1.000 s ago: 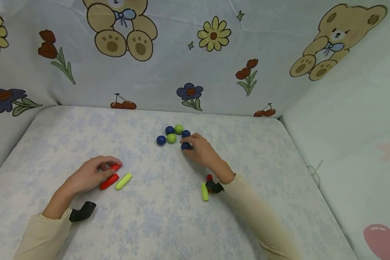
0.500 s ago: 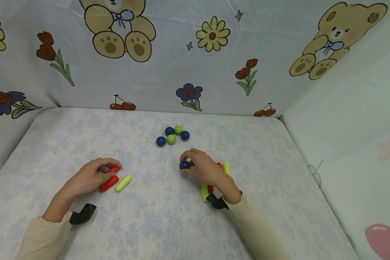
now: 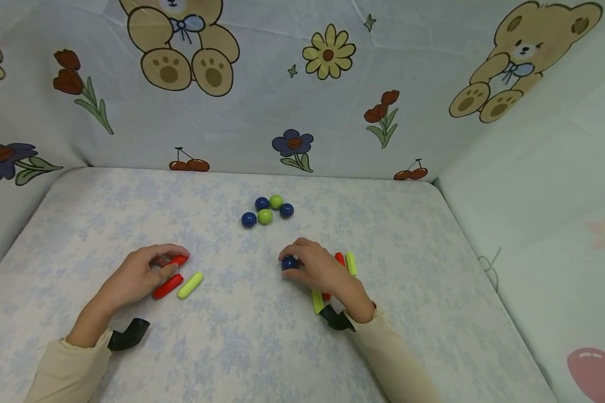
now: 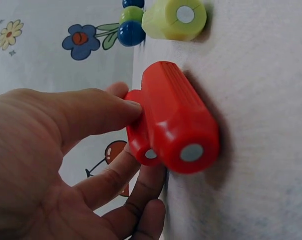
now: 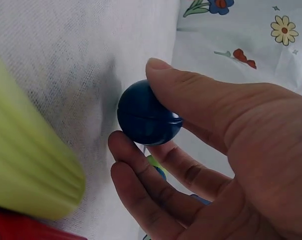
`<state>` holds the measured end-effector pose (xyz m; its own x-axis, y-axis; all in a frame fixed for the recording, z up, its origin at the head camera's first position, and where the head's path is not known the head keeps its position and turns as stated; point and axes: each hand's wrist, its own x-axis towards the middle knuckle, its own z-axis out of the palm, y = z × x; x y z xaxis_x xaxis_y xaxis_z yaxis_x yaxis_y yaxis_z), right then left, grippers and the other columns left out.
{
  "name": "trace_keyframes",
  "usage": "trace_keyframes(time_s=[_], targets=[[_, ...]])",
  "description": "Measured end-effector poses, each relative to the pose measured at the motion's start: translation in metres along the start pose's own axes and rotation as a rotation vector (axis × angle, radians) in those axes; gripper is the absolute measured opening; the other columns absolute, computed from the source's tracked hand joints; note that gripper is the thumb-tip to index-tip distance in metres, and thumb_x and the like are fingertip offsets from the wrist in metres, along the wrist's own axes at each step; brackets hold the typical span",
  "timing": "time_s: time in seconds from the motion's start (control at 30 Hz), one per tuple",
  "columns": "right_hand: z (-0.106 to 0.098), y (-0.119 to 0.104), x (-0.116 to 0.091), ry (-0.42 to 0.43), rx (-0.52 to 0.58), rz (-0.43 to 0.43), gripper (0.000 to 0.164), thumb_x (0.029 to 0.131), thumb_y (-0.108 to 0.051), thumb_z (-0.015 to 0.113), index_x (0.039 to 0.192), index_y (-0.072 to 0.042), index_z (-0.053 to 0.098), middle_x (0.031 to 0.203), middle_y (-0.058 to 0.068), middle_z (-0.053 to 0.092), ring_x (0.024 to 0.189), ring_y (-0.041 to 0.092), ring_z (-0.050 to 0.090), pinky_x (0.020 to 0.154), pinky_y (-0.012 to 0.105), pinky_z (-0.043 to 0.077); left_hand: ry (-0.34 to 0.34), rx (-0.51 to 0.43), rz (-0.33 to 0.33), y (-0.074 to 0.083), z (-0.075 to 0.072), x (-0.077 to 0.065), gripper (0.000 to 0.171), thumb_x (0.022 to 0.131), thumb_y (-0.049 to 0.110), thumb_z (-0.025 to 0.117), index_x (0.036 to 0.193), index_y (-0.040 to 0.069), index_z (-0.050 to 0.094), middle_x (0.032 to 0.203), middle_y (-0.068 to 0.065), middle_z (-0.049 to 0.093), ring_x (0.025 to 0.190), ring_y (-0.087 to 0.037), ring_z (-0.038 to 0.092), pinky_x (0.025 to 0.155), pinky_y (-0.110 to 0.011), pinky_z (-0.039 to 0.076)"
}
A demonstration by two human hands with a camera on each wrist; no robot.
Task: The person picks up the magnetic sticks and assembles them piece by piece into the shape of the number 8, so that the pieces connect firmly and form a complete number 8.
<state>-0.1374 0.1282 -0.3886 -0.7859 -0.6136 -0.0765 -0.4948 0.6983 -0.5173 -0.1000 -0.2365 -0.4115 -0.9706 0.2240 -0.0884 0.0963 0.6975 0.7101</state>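
Observation:
My right hand holds a glossy blue ball between thumb and fingers, close over the tabletop, nearer me than the ball cluster. In the head view my left hand pinches a red rod by thumb and fingers. A second red rod, ribbed with a pale disc in its end, lies beside it just under the thumb. To the right of these is a yellow-green rod. Several blue and green balls, among them a green ball, sit together farther back.
Under and beside the right wrist lie red and yellow-green rods, including a yellow-green rod and a red rod, partly hidden by the hand. A patterned cloth wall rises behind the pale blue-white table.
From beside the ball cluster, my right hand has come toward me with the blue ball, uncovering rods to its right. The left hand has stayed at the red rods.

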Motion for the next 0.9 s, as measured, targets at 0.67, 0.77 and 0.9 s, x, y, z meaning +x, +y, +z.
trace_keyframes(time_s=[0.67, 0.77, 0.9], targets=[[0.001, 0.004, 0.005, 0.005, -0.022, 0.067, 0.031, 0.084, -0.02, 0.083, 0.112, -0.012, 0.073, 0.104, 0.003, 0.069, 0.09, 0.016, 0.064, 0.075, 0.029, 0.051, 0.074, -0.007, 0.217, 0.037, 0.009, 0.003, 0.032, 0.094, 0.001, 0.066, 0.12, 0.018, 0.072, 0.12, -0.005, 0.07, 0.103, -0.023, 0.066, 0.083, -0.032, 0.054], [0.002, 0.003, 0.006, 0.002, -0.012, 0.107, 0.031, 0.084, -0.022, 0.083, 0.112, -0.013, 0.073, 0.102, 0.001, 0.069, 0.09, 0.015, 0.064, 0.075, 0.028, 0.052, 0.053, -0.023, 0.222, 0.042, 0.017, 0.008, 0.032, 0.094, 0.001, 0.066, 0.119, 0.019, 0.073, 0.119, -0.004, 0.07, 0.103, -0.022, 0.066, 0.083, -0.032, 0.055], [0.003, 0.002, 0.007, -0.001, 0.003, 0.159, 0.032, 0.083, -0.024, 0.084, 0.111, -0.014, 0.074, 0.1, 0.0, 0.069, 0.089, 0.014, 0.064, 0.076, 0.029, 0.052, 0.027, -0.041, 0.231, 0.049, 0.029, 0.015, 0.03, 0.094, 0.002, 0.068, 0.119, 0.018, 0.074, 0.119, -0.003, 0.071, 0.104, -0.021, 0.066, 0.084, -0.034, 0.055]])
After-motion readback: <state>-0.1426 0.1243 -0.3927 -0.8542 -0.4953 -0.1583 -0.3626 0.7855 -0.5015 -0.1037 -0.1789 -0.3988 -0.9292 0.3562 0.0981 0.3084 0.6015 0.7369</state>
